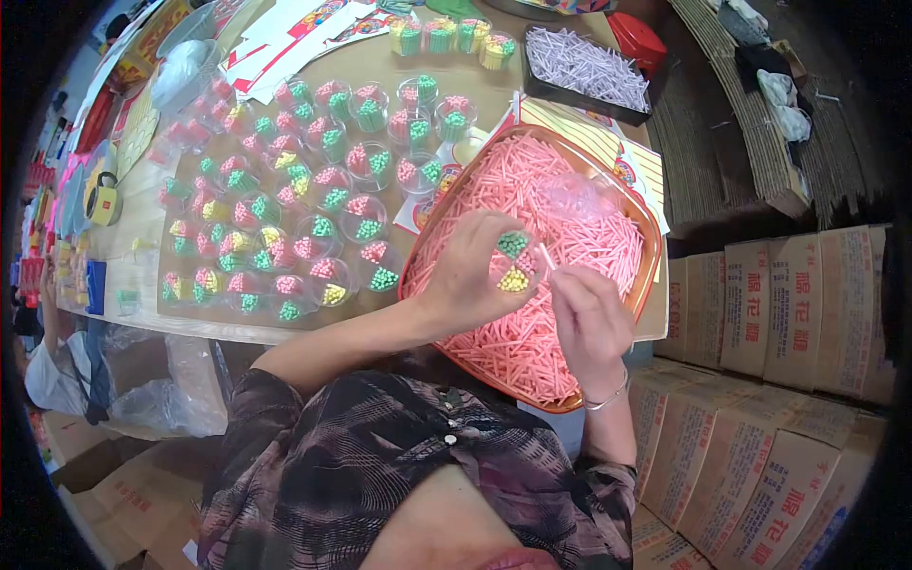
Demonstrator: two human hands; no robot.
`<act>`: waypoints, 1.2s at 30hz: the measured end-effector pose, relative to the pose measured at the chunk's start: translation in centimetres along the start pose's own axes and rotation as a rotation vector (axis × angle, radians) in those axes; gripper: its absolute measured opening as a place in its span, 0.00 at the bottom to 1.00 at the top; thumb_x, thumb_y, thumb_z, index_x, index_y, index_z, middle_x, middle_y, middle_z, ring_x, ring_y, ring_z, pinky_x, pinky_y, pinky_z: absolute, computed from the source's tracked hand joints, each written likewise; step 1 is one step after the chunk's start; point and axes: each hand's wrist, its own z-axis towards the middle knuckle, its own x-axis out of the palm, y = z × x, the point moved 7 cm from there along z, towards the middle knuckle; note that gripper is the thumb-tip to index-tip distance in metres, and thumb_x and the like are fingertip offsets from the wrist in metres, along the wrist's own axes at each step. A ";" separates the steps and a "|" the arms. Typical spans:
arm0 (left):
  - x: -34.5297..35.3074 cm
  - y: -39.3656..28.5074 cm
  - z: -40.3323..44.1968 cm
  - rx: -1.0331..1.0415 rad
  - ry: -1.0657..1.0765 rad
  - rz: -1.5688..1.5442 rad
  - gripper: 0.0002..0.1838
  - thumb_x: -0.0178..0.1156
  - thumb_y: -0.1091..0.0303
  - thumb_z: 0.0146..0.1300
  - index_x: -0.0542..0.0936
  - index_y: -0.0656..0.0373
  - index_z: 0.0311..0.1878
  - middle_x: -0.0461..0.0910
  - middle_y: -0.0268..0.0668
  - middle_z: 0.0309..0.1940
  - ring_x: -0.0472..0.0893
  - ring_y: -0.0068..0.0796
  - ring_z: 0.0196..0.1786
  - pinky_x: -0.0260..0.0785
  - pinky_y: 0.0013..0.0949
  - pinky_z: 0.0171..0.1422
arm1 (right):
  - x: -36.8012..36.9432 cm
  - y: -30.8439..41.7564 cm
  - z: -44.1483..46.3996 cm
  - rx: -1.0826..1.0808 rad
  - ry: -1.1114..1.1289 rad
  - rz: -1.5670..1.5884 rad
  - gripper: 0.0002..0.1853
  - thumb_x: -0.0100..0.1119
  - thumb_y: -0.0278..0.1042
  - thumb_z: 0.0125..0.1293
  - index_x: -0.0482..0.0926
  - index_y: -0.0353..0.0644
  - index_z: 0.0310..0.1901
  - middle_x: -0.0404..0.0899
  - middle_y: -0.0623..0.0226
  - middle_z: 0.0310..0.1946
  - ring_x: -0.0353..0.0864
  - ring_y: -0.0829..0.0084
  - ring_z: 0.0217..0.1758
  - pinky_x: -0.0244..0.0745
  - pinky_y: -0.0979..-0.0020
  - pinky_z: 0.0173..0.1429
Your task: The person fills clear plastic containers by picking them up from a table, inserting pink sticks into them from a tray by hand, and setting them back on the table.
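Observation:
My left hand (472,271) is wrapped round a clear round cup (514,261) that holds green sticks at the top and yellow sticks below them. Close to its right side, my right hand (591,318) pinches a thin pink stick (544,256) between thumb and fingertips. Both hands are over a large orange-rimmed basket (655,249) full of loose pink sticks (513,180). A crumpled piece of clear plastic (577,197) lies on the sticks behind my right hand.
Left of the basket, many clear cups (364,218) of pink, green and yellow sticks cover the table (180,318). A black tray (587,100) of pale purple sticks and a red container (636,43) are behind. Cardboard boxes (798,304) stand right. Another person (59,375) is far left.

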 end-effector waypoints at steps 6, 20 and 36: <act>0.0 -0.3 -0.1 0.035 0.018 0.077 0.33 0.74 0.73 0.40 0.73 0.60 0.53 0.75 0.38 0.45 0.76 0.35 0.47 0.70 0.34 0.53 | 1.4 1.2 -0.5 -0.177 0.189 -0.232 0.17 0.62 0.21 0.57 0.80 0.36 0.49 0.80 0.59 0.47 0.81 0.69 0.38 0.76 0.75 0.37; -0.5 0.0 -0.7 -0.092 0.007 -0.022 0.30 0.71 0.70 0.40 0.73 0.60 0.51 0.76 0.40 0.43 0.76 0.40 0.46 0.69 0.36 0.52 | 2.4 -0.2 -1.5 -0.024 0.147 -0.174 0.31 0.55 0.54 0.69 0.71 0.42 0.67 0.62 0.52 0.70 0.67 0.55 0.69 0.65 0.59 0.67; -12.0 5.1 0.9 -0.462 -0.051 0.092 0.30 0.72 0.64 0.46 0.73 0.61 0.53 0.71 0.40 0.45 0.73 0.33 0.43 0.70 0.33 0.48 | 1.6 -2.6 -1.8 0.328 0.215 0.157 0.18 0.46 0.38 0.74 0.77 0.37 0.56 0.72 0.55 0.61 0.71 0.58 0.64 0.66 0.61 0.67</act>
